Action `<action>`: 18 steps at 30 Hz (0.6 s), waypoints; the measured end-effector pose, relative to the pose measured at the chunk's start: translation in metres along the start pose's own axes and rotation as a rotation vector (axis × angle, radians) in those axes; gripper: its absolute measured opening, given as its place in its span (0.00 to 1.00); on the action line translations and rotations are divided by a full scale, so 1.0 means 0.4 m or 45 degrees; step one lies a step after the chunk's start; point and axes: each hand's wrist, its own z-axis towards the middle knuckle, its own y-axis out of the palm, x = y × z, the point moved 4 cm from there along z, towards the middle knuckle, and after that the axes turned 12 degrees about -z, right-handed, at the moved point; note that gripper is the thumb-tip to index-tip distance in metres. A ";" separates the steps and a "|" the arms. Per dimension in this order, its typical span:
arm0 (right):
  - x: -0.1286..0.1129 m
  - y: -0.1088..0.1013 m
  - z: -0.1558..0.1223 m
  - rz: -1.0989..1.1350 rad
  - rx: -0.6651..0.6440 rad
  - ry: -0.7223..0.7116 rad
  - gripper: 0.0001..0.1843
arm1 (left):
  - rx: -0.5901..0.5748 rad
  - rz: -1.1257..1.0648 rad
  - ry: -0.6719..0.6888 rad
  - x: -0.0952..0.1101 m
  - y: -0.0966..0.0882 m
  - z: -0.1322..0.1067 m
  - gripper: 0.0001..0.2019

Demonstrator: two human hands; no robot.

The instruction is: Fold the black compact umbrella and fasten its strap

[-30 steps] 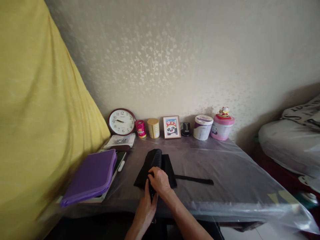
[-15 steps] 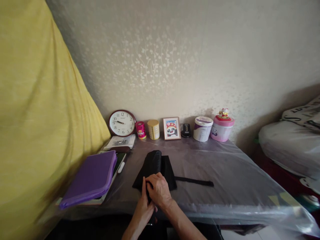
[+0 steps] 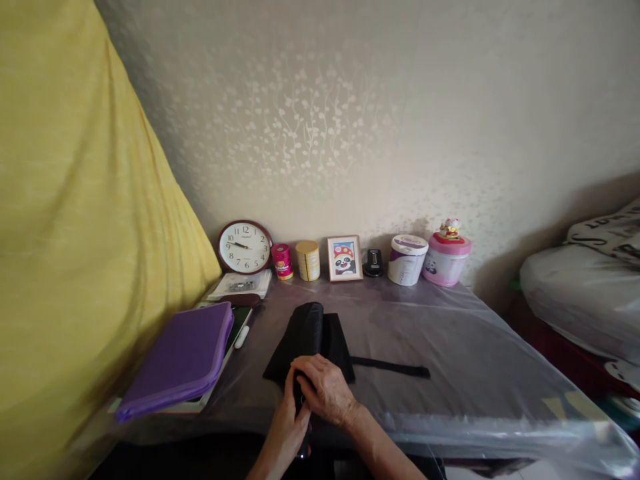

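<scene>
A black folding umbrella [image 3: 306,328], its cloth partly loose, lies at the front of the table with its handle end toward me. My left hand [image 3: 289,419] is closed around the black handle, which juts past the table's front edge. Over the base of the cloth, my right hand [image 3: 326,389] is curled on the umbrella, its fingers meeting the left hand's fingertips. A loose black strap [image 3: 393,366] stretches out to the right from the cloth. The cloth beneath both hands is hidden.
A purple zip folder [image 3: 177,357] lies on books at left, beside a yellow curtain [image 3: 100,220]. Along the wall stand a clock [image 3: 245,247], a pink can [image 3: 283,262], a yellow can [image 3: 308,261], a panda picture [image 3: 345,259] and two tubs, one white [image 3: 407,261], one pink [image 3: 445,263].
My right hand has shifted slightly and its fingers have curled more over the umbrella. The left index finger, straight before, is now bent beside it. The view has moved a little.
</scene>
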 end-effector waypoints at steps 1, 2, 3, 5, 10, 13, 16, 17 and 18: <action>0.011 -0.001 -0.002 0.030 0.031 -0.015 0.16 | 0.009 0.009 0.005 0.003 0.002 -0.003 0.40; 0.025 -0.001 -0.002 0.045 0.066 -0.012 0.16 | 0.016 0.017 0.021 0.006 0.003 -0.004 0.39; 0.040 0.002 -0.001 0.044 0.102 0.003 0.15 | 0.021 0.025 0.038 0.008 0.005 -0.005 0.38; 0.070 0.014 0.010 0.001 0.151 0.031 0.14 | 0.034 0.049 0.071 0.008 0.006 -0.004 0.36; 0.140 0.067 0.085 -0.129 0.080 0.083 0.14 | 0.078 0.076 0.147 0.010 -0.003 0.003 0.35; 0.187 0.094 0.145 -0.189 0.023 0.146 0.15 | 0.032 0.044 0.067 0.017 -0.001 0.000 0.33; 0.238 0.110 0.195 -0.249 0.007 0.250 0.16 | -0.014 0.003 -0.053 0.027 0.006 -0.008 0.32; 0.257 0.111 0.205 -0.248 0.017 0.312 0.16 | -0.013 -0.002 -0.065 0.032 0.008 -0.009 0.31; 0.278 0.109 0.211 -0.227 0.035 0.394 0.17 | -0.007 -0.005 -0.063 0.037 0.008 -0.011 0.31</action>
